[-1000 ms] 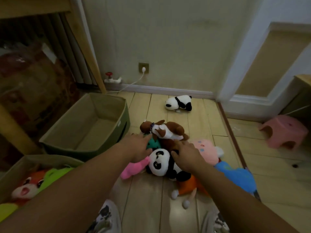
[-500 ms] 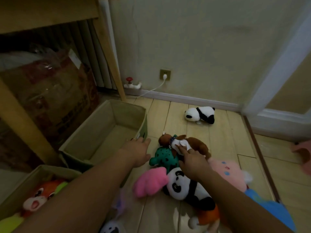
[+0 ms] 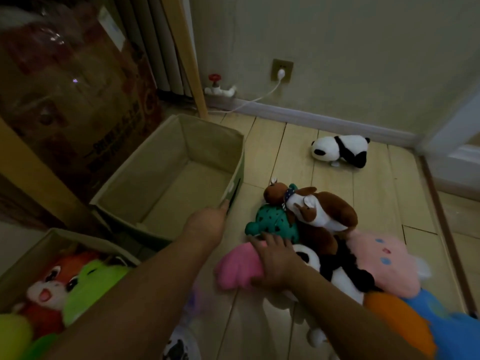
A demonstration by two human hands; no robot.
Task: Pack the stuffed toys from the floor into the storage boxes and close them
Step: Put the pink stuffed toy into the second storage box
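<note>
**Handling the pink plush at the empty box**

The right hand point(image 3: 272, 263) lies on the soft pink plush toy point(image 3: 237, 268), fingers spread across its top and thumb tucked under its near edge; this reads as the start of a grasp, though a full closure cannot be confirmed. The toy lies on the pale wooden plank floor point(image 3: 285, 157), at the near-left edge of the toy pile, just beside the teal spotted plush point(image 3: 272, 224) and the panda plush point(image 3: 335, 271).

The left hand point(image 3: 207, 222) reaches to the near corner of the empty beige fabric storage box point(image 3: 207, 133); its fingertips touch the rim, and whether they clasp it cannot be told.

Handling judgement: the pink plush is probably light, compressible and non-fragile. Grip the bulk of the body, not a thin limb. Adjacent toys may drag along when it is lifted. The second fabric box point(image 3: 52, 240), at lower left, already holds toys.
</note>
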